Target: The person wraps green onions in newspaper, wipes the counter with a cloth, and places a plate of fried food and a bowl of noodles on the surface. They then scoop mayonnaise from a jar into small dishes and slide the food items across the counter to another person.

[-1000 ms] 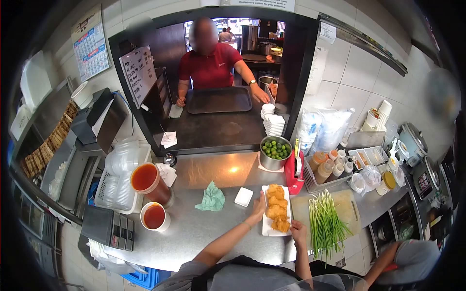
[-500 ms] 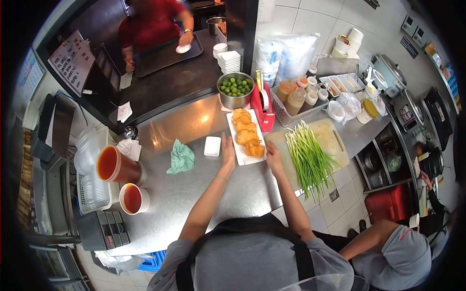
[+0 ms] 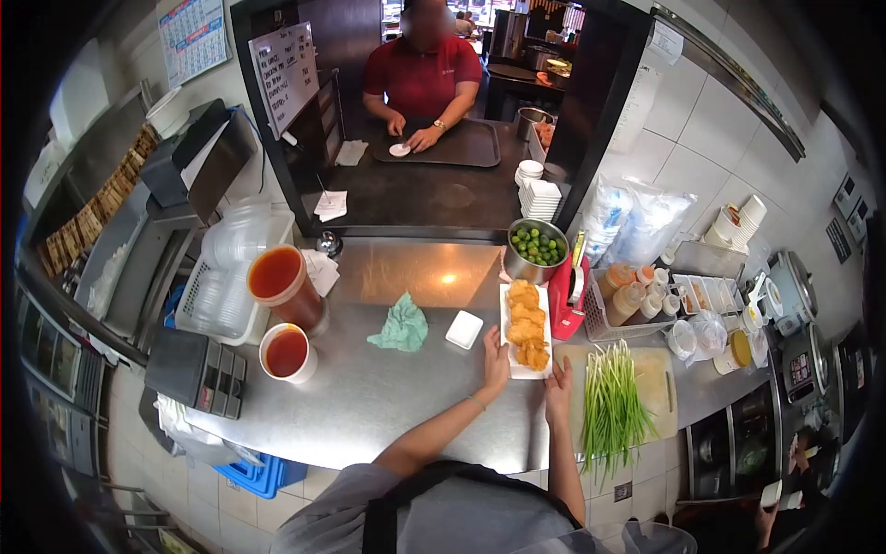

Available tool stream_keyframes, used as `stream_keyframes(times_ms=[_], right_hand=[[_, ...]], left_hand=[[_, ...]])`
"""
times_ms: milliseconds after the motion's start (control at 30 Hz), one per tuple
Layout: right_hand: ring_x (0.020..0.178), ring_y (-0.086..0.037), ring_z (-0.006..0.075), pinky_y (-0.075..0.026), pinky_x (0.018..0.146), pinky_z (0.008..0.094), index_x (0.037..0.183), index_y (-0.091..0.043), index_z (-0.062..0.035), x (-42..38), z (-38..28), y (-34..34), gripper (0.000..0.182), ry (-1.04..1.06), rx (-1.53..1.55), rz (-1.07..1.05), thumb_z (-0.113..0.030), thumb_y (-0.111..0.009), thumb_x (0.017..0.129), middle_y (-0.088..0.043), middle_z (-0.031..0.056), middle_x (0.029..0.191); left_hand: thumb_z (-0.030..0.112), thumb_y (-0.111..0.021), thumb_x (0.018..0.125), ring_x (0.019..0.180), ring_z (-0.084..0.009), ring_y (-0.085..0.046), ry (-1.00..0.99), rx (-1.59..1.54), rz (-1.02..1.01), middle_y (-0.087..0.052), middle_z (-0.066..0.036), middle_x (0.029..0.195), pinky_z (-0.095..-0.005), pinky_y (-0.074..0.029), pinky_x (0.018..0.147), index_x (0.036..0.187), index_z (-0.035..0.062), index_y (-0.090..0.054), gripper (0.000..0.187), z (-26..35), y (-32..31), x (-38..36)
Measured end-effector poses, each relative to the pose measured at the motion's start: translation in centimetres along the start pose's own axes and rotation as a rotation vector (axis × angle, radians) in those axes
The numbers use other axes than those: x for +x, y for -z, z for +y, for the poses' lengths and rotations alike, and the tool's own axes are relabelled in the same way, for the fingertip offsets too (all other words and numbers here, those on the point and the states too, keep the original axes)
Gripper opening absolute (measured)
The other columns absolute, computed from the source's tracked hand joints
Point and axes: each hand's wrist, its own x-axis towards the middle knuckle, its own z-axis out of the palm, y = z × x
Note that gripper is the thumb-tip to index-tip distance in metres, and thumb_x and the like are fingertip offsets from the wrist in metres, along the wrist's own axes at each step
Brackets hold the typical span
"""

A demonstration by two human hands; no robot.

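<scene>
A long white rectangular plate (image 3: 546, 369) lies on the steel counter with several golden fried pieces (image 3: 526, 323) in a row. My left hand (image 3: 496, 363) grips its lower left edge, and my right hand (image 3: 558, 392) is at its lower right corner, fingers along the rim. Left of the plate sits a small square white dish (image 3: 463, 330). A crumpled green cloth (image 3: 401, 325) lies farther left. Close by on the right, spring onions (image 3: 616, 402) rest on a cutting board (image 3: 657, 369). Behind the plate stands a metal bowl of green limes (image 3: 538, 247), beside a red tape dispenser (image 3: 574, 295).
A tub of red sauce (image 3: 288, 288) and a smaller sauce cup (image 3: 288, 354) stand left. Sauce bottles fill a basket (image 3: 604, 323) at right. Across the pass-through, a person in red (image 3: 425, 78) handles a small white dish (image 3: 400, 150) over a dark tray (image 3: 475, 143).
My view has swung, so the counter appears farther right and lower. My hands have slid toward the plate's near end. The person in red now has both hands at the small dish.
</scene>
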Motion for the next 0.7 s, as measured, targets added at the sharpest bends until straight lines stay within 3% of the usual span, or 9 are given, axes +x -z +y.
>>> stream_keyframes(times_ms=[233, 300, 367, 400, 467, 533, 633, 667, 700], right_hand=[[0.124, -0.040, 0.0256, -0.033, 0.101, 0.0383, 0.142, -0.019, -0.0116, -1.0, -7.6, 6.1, 0.061, 0.063, -0.104, -0.152, -0.013, -0.050, 0.090, -0.030, 0.0152, 0.141], [0.125, -0.038, 0.0261, -0.038, 0.097, 0.0355, 0.142, -0.020, -0.0098, 0.7, -10.2, 11.3, 0.062, 0.156, -0.082, 0.006, -0.005, -0.049, 0.088, -0.029, 0.0161, 0.142], [0.124, -0.039, 0.0255, -0.041, 0.094, 0.0355, 0.141, -0.023, -0.0080, 2.5, -13.9, 16.4, 0.060, 0.256, -0.094, 0.210, -0.013, -0.053, 0.088, -0.034, 0.0169, 0.138], [0.110, -0.052, 0.0255, -0.042, 0.090, 0.0351, 0.140, -0.026, -0.0100, 4.8, -12.6, 21.4, 0.060, 0.369, -0.280, 0.358, -0.029, -0.053, 0.090, -0.036, 0.0177, 0.136], [0.113, -0.049, 0.0255, -0.042, 0.090, 0.0357, 0.140, -0.027, -0.0117, 5.5, -17.8, 24.3, 0.062, 0.273, -0.116, 0.558, -0.028, -0.057, 0.088, -0.035, 0.0189, 0.137], [0.117, -0.047, 0.0260, -0.041, 0.091, 0.0370, 0.136, -0.033, -0.0072, 9.1, -18.1, 30.1, 0.060, 0.371, -0.310, 0.690, -0.027, -0.059, 0.086, -0.039, 0.0181, 0.135], [0.114, -0.049, 0.0300, -0.039, 0.094, 0.0409, 0.123, -0.049, 0.0007, 13.5, -18.5, 37.5, 0.056, 0.570, -1.098, 0.907, -0.028, -0.066, 0.079, -0.051, 0.0194, 0.123], [0.120, -0.042, 0.0331, -0.029, 0.101, 0.0435, 0.128, -0.045, -0.0013, 16.3, -17.4, 42.4, 0.071, 0.465, -1.099, 0.800, -0.039, -0.070, 0.073, -0.044, 0.0208, 0.131], [0.119, -0.042, 0.0329, -0.030, 0.100, 0.0458, 0.124, -0.048, -0.0007, 17.8, -18.3, 44.0, 0.071, 0.546, -1.269, 0.799, -0.041, -0.071, 0.070, -0.049, 0.0183, 0.126]], left_hand=[[0.013, -0.041, 0.093, 0.127, -0.0288, -0.033, -0.174, 0.153, 0.033, -0.030, -0.020, 0.136, -0.0365, -0.028, 0.105, 0.132, -0.0030, -0.026, 0.045, -0.4, 1.0, -0.2], [0.011, -0.041, 0.092, 0.127, -0.0281, -0.033, -0.267, 0.292, -0.019, -0.032, -0.020, 0.135, -0.0374, -0.025, 0.106, 0.132, -0.0060, -0.026, 0.045, -0.6, 1.2, -1.0], [0.006, -0.040, 0.090, 0.127, -0.0265, -0.032, -0.256, 0.405, -0.002, -0.034, -0.019, 0.134, -0.0366, -0.023, 0.107, 0.131, -0.0061, -0.027, 0.045, -0.5, 0.6, -1.1], [0.010, -0.039, 0.092, 0.128, -0.0264, -0.032, -0.291, 0.325, -0.003, -0.034, -0.019, 0.134, -0.0367, -0.023, 0.107, 0.131, -0.0059, -0.027, 0.044, 0.5, 0.0, -1.6], [0.025, -0.036, 0.096, 0.128, -0.0284, -0.030, -0.296, 0.273, -0.011, -0.031, -0.019, 0.136, -0.0387, -0.022, 0.107, 0.132, -0.0045, -0.025, 0.048, -0.2, 0.3, -1.7], [0.029, -0.036, 0.096, 0.130, -0.0294, -0.027, -0.305, 0.311, -0.046, -0.028, -0.020, 0.138, -0.0391, -0.019, 0.108, 0.133, -0.0036, -0.023, 0.051, 0.4, 0.3, -2.0], [0.025, -0.038, 0.094, 0.131, -0.0299, -0.025, -0.378, 0.339, -0.044, -0.026, -0.021, 0.139, -0.0395, -0.019, 0.108, 0.135, -0.0034, -0.021, 0.053, 1.4, 0.3, -0.7], [0.023, -0.039, 0.093, 0.131, -0.0301, -0.025, -0.413, 0.354, -0.017, -0.026, -0.021, 0.139, -0.0396, -0.019, 0.108, 0.135, -0.0033, -0.020, 0.053, 1.7, 0.7, -0.3], [0.021, -0.040, 0.092, 0.131, -0.0303, -0.025, -0.432, 0.372, 0.018, -0.026, -0.021, 0.139, -0.0398, -0.019, 0.108, 0.135, -0.0032, -0.020, 0.053, 1.5, 1.1, -0.7]])
